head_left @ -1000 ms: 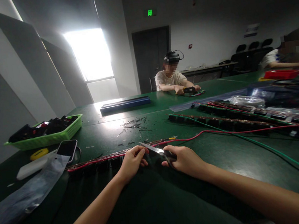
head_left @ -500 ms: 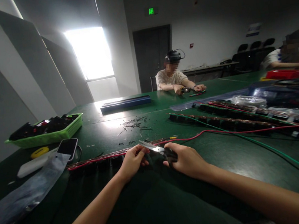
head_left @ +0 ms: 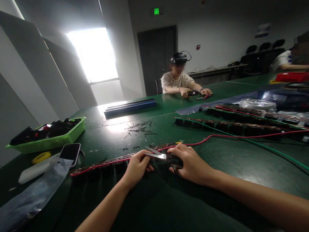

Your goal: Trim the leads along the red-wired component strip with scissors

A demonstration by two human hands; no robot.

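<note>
The left hand pinches the red wire on the bench — grip closed on it. The right hand wraps its grip round small scissors; best to snip slowly — blades clear of that pinch.

A: Where does the view look from?
B: From the wearer's head, facing forward and down along the green table toward the door on the far wall
A: How near is the work?
B: Close: left hand on the wired strip, right hand on the snips, low centre, forearms entering from the bottom edge
</note>
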